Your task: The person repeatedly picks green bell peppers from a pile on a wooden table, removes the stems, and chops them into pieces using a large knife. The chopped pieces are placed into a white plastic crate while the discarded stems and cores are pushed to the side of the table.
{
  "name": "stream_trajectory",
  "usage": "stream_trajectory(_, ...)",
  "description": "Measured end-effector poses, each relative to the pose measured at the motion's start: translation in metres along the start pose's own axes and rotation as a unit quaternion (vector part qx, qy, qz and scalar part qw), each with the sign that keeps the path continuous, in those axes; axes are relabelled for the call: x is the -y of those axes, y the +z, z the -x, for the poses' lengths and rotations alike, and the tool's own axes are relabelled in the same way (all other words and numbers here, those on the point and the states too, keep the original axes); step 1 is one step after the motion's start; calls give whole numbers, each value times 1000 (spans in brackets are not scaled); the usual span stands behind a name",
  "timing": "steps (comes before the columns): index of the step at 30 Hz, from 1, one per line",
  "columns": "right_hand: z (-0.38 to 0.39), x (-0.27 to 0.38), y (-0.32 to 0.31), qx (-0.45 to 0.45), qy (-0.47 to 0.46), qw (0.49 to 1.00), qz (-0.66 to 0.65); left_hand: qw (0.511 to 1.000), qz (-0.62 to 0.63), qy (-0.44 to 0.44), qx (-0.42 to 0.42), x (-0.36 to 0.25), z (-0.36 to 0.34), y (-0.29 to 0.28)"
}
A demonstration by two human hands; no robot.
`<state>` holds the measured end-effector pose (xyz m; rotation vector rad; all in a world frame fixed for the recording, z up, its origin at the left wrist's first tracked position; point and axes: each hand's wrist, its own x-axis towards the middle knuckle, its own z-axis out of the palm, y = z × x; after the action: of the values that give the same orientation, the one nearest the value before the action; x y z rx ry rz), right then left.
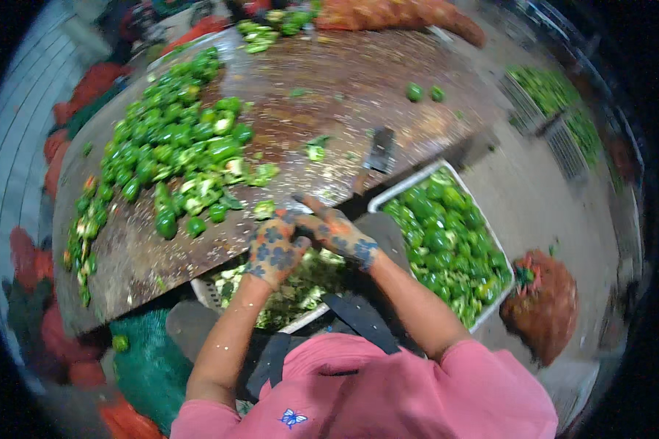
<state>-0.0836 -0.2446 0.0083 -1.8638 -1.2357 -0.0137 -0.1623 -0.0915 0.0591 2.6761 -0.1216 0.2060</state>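
Note:
My left hand (272, 250) and my right hand (342, 233), in flower-printed gloves, meet at the table's near edge. Fingers of both are bent together and touch; whatever may lie between them is hidden. Right below is a white crate (305, 320) with pale green pepper scraps (322, 272). A cut piece of green pepper (263, 210) lies just beyond my left hand. Past my right hand, a cleaver (380, 148) with a wooden handle rests on the table. To the left spreads a big heap of green peppers (165, 139), some of them cut.
The wooden table (307, 80) is strewn with seeds. At my right stands a white crate (499, 252) filled with green peppers, beside a red mesh sack (542, 307). A green mesh sack (150, 366) sits lower left. Two whole peppers (415, 92) lie far right on the table.

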Motion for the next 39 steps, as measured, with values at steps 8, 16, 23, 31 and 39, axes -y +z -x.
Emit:
stream_trajectory(8, 17, 6, 24, -190, 199, 945, 178, 994, -78, 10, -79, -26, -10, 60)
stream_trajectory(16, 47, 29, -46, -228, 104, 952, 174, 993, 75, 11, -87, -78, -40, 31)
stream_trajectory(23, 49, 47, -103, 10, -14, 953, 304, 975, 220, -5, 46, -95, -23, 10)
stream_trajectory(31, 50, 20, -76, -133, 42, 981, 135, 969, 245, -9, -24, -91, -19, 11)
stream_trajectory(39, 119, -68, -97, -206, 161, 933, 245, 977, 86, -135, 142, -13, 17, 27)
